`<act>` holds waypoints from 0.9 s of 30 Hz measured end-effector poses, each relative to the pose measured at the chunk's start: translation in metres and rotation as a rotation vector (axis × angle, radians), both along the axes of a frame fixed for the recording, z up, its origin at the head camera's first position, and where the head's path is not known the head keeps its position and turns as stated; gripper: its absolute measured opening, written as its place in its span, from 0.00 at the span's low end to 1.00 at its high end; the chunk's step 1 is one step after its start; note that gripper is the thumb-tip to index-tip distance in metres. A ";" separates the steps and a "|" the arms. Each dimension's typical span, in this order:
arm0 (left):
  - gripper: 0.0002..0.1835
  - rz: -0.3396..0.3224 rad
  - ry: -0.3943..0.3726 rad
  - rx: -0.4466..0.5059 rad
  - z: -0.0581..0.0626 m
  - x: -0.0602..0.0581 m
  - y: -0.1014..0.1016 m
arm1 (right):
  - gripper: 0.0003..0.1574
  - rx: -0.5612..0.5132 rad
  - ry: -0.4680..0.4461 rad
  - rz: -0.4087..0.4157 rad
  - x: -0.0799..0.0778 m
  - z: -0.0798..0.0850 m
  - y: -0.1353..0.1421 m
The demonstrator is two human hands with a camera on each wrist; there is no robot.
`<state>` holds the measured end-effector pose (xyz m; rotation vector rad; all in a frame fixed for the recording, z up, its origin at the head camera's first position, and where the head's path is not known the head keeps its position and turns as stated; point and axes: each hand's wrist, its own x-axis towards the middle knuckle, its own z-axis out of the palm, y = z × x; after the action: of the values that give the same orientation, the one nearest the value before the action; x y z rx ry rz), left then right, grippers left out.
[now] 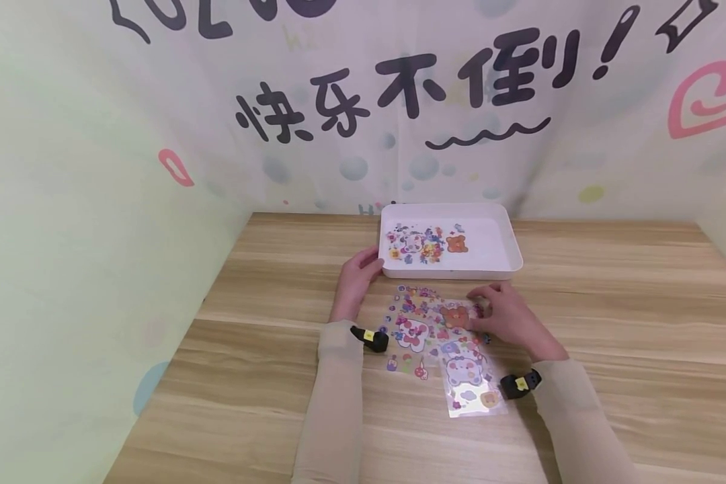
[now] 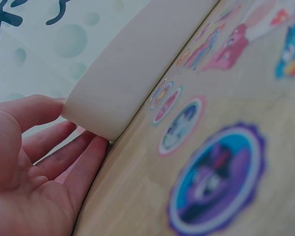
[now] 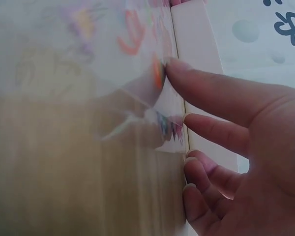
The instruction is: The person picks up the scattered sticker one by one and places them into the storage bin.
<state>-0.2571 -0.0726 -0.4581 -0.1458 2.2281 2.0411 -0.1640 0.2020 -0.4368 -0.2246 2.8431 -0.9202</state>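
Observation:
My left hand (image 1: pixel 355 279) grips the near left corner of a white tray (image 1: pixel 454 274). In the left wrist view, its thumb lies against the upper rim and its other fingers reach to the lower edge. My right hand (image 1: pixel 511 321) touches the clear sticker sheets in front of the tray, beside a brown bear sticker (image 1: pixel 455 317). Its thumb and index finger are spread apart over a glossy sheet (image 3: pixel 137 118) in the right wrist view. Another sticker sheet (image 1: pixel 413 335) lies to the left, and one with a pale bear (image 1: pixel 464 371) lies nearer me, partly overlapped.
Inside the tray lie stickers, among them a panda-like face (image 1: pixel 413 243) and a brown bear (image 1: pixel 457 243). A wooden table (image 1: pixel 266 376) carries everything. Behind the tray hangs a printed white cloth (image 1: pixel 314 175), with another pale cloth (image 1: pixel 66 235) at the left.

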 end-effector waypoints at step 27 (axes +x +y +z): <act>0.21 0.005 0.005 -0.002 0.000 0.000 0.002 | 0.31 -0.009 0.011 0.042 -0.001 -0.003 0.001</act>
<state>-0.2569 -0.0707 -0.4578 -0.1459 2.2355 2.0436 -0.1653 0.2032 -0.4398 -0.2906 2.8326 -0.9268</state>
